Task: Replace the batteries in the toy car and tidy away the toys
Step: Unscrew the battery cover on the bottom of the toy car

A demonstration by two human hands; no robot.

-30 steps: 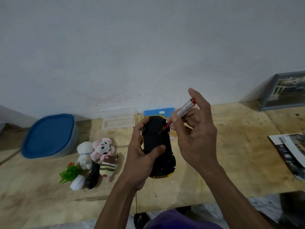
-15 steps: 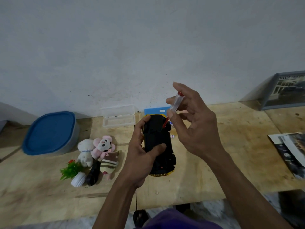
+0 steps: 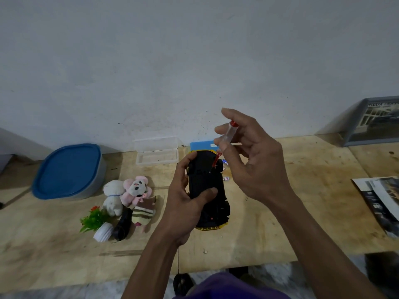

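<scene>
Underside up, the black toy car with yellow edges is held above the pale wooden table, its long body running away from me. My left hand grips it from the left side: the thumb lies across the black underside near the middle, and the other fingers are curled round the far left edge. So the car sits in this grip by its middle part, and both ends stick out of the hand.

My right hand is just right of the car's far end and above it. Thumb and fingers pinch the small screwdriver with a clear handle and a red cap, while the index finger is stretched up and the others are loosely bent. The tool is tilted, its red shaft points down and left, and the tip meets the underside near the far right wheel. Whether it sits in a screw I cannot tell.

On the table just beside the car, under my right hand, I see small white pieces, too small to name. Behind the car lie a flat light-blue case and a clear plastic box. Left of the car is a group of small plush toys with a small green plastic plant in a white pot. Further left stands a grey container with a blue lid.
</scene>
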